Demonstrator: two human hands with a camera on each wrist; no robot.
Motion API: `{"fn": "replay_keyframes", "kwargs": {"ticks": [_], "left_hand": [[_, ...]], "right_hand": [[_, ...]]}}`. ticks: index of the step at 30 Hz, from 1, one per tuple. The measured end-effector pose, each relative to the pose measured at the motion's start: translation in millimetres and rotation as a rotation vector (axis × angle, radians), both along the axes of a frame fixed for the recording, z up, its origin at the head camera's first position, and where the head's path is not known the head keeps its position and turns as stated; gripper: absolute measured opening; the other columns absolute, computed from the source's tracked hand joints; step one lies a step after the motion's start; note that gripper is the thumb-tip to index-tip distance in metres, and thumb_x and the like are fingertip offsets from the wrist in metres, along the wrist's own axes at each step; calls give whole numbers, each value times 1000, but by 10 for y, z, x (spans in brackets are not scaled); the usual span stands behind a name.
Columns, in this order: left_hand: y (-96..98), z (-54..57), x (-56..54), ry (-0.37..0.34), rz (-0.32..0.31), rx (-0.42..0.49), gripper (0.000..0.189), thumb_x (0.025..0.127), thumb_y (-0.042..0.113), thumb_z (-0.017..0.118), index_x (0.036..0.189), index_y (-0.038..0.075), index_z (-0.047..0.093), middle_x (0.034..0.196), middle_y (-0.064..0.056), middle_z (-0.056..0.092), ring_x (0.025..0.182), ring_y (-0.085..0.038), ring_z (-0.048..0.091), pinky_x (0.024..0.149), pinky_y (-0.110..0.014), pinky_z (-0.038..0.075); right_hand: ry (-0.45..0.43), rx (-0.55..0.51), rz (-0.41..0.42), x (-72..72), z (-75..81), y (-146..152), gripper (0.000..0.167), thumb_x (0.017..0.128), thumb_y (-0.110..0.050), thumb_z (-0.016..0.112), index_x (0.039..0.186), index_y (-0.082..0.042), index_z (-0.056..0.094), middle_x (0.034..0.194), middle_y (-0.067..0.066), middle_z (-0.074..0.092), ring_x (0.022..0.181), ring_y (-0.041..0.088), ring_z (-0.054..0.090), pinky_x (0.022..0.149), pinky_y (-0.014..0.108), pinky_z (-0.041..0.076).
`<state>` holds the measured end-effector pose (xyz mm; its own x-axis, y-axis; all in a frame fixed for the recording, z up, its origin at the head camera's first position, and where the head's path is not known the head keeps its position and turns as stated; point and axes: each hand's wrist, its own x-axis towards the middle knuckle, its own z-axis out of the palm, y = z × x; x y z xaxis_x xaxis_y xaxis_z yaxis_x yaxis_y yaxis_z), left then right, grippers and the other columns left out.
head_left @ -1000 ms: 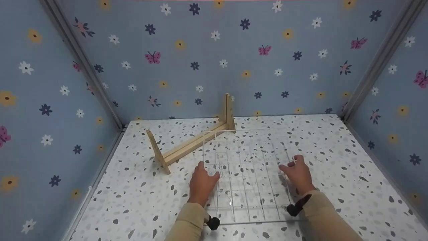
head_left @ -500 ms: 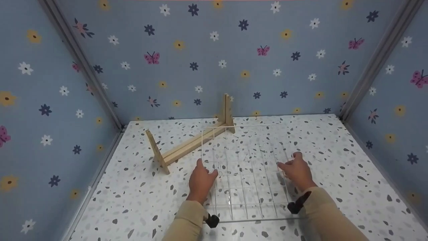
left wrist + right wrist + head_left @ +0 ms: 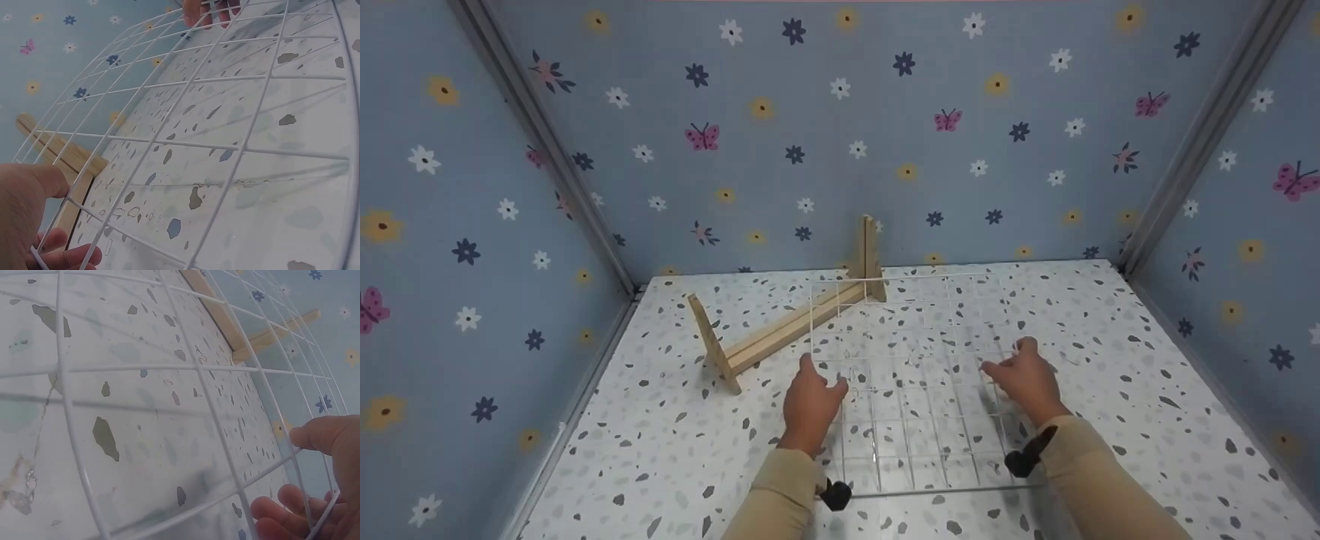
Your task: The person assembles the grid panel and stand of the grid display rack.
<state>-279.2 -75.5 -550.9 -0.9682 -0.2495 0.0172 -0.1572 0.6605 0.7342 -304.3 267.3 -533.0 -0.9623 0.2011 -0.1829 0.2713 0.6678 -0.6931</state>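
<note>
Two bare hands, set well apart, grip one white wire grid panel (image 3: 242,149) between them. The left hand (image 3: 812,405) pinches the panel's left side, its thumb on one face and its fingers curled behind the wires; the right hand (image 3: 1027,379) holds the right side the same way. The panel is over the near middle of a white, speckled tabletop (image 3: 1147,390), and its wires cast shadows there. Whether its near edge touches the surface, I cannot tell.

Farther off and to the left, one wooden stand sits on the tabletop at a slant. It has two uprights, a near left one (image 3: 711,339) and a far right one (image 3: 871,255), joined by one low crossbar (image 3: 795,328). From the head view, the panel's far left corner overlaps the crossbar and the far upright; contact between them cannot be made out.

Two tan sleeves (image 3: 776,491) reach in from the near side, each with one black fitting (image 3: 836,496) at the wrist. Three blue walls (image 3: 877,105) patterned with flowers enclose the tabletop at left, far and right, with two grey corner posts (image 3: 553,146). Three pink butterflies show on the far wall.
</note>
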Motion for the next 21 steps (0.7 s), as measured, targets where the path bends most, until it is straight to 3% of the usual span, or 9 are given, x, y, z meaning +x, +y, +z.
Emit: {"fn": "replay_keyframes", "kwargs": {"ticks": [3, 13, 21], "left_hand": [[6, 13, 0, 15, 1, 1, 82, 90, 32, 74, 153, -2, 33, 109, -13, 71, 98, -30, 69, 83, -46, 54], [17, 68, -17, 0, 3, 36, 84, 91, 31, 72, 155, -3, 29, 119, -16, 68, 111, -32, 66, 94, -49, 51], [2, 122, -100, 18, -12, 23, 84, 92, 31, 72, 156, -2, 28, 126, -18, 67, 117, -33, 64, 100, -50, 48]], "right_hand": [[13, 24, -3, -6, 2, 0, 95, 91, -44, 71, 155, 4, 19, 131, 27, 58, 111, 37, 63, 93, 51, 51], [10, 26, 7, -39, 47, 1, 95, 92, -45, 70, 155, 3, 18, 131, 27, 59, 113, 39, 62, 96, 55, 48], [37, 17, 23, -73, 113, 16, 96, 93, -48, 70, 155, 3, 18, 131, 26, 60, 112, 38, 63, 96, 54, 48]]}}
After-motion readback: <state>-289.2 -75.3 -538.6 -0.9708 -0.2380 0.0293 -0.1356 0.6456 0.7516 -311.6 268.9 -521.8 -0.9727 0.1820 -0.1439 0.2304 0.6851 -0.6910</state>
